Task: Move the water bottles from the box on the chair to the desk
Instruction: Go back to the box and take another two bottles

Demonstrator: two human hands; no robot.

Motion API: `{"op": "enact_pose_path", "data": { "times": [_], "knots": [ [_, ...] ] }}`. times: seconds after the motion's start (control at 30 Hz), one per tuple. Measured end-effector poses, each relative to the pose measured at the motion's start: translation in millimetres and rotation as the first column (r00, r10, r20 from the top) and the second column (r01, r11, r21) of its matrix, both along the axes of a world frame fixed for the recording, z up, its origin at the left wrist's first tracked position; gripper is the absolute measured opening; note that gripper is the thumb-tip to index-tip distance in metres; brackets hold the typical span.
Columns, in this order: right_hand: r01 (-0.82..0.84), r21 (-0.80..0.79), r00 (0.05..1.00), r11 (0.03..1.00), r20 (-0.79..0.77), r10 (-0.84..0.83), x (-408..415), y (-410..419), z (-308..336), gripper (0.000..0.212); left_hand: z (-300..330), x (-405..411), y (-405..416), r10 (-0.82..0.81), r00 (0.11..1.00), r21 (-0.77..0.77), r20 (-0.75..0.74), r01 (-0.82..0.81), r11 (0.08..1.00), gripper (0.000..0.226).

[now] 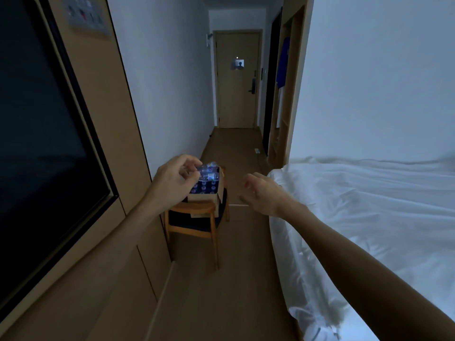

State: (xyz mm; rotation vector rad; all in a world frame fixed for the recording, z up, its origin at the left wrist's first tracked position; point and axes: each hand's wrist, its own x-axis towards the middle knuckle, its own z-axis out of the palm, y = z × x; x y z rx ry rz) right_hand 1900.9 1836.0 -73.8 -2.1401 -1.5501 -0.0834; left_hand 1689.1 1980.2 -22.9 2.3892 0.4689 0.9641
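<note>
**Two arms over a narrow aisle, bottle box on chair ahead**

Right forearm: enters from the lower right corner, crossing in front of the bed (369,205), whose white sheet edge bounds the aisle on that side. Right hand (261,193): raised over bare floor, well apart from the box, fingers loosely curled and holding nothing.

Left hand (176,179): raised in front of the box's left side, fingers curled with thumb and fingertips close together near the wrapped bottle tops; whether they actually touch or pinch anything cannot be told.

Aisle: wood floor (236,148) running straight to a closed door (236,80); wall panelling with a dark television (41,134) on the left, bed on the right. Open floor lies between chair and bed.

Cardboard box (209,193): open-topped, sitting on the seat of a wooden chair (194,225) set against the left wall. Water bottles (204,187): upright inside, caps showing in rows; those at the far end glint under what looks like plastic wrap. Count unclear in the dim, blurred light.

Desk: not in view. Chair's left side is hidden by the left forearm.
</note>
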Motion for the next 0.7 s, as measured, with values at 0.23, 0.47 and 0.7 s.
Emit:
{"op": "enact_pose_path", "data": {
  "times": [0.23,0.47,0.7],
  "knots": [
    [-0.010,-0.013,1.000,1.000,-0.018,0.009,91.1,83.7,-18.9,0.032,-17.1,91.5,88.7,0.051,0.999,-0.046,0.002,-0.051,0.998,0.016],
    [0.043,-0.107,0.999,0.993,-0.016,-0.045,194.0,190.6,-17.3,0.038,-30.0,199.4,198.7,0.018,0.999,-0.076,0.037,-0.015,0.997,0.017],
    [0.054,-0.139,0.998,0.989,-0.009,-0.056,281.8,296.0,-2.8,0.039,-23.7,300.6,307.4,-0.001,1.000,-0.068,0.028,0.003,0.998,0.016]
  ]
}}
